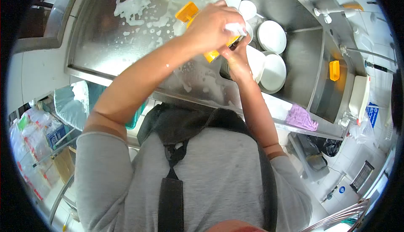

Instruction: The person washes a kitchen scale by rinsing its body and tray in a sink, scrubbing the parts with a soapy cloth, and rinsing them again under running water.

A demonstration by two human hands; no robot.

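Over the front edge of the sink basin, both hands meet at a yellow-orange plastic item [211, 55], most of its shape hidden behind them. My left hand [216, 23] lies across it with curled fingers. White lather [235, 29] covers those fingertips, and whatever they hold is hidden. From below, my right hand [238, 60] closes its fingers on the item's near side. Just beyond the hands, white bowls [272, 37] and stacked white plates [273, 73] sit in the basin.
A soapy steel counter [101, 42] spreads out on the left. On the right are a faucet [332, 11], a small yellow container [334, 71] and a purple cloth [302, 117] on the sink's front ledge. Bagged goods [35, 148] stand at lower left.
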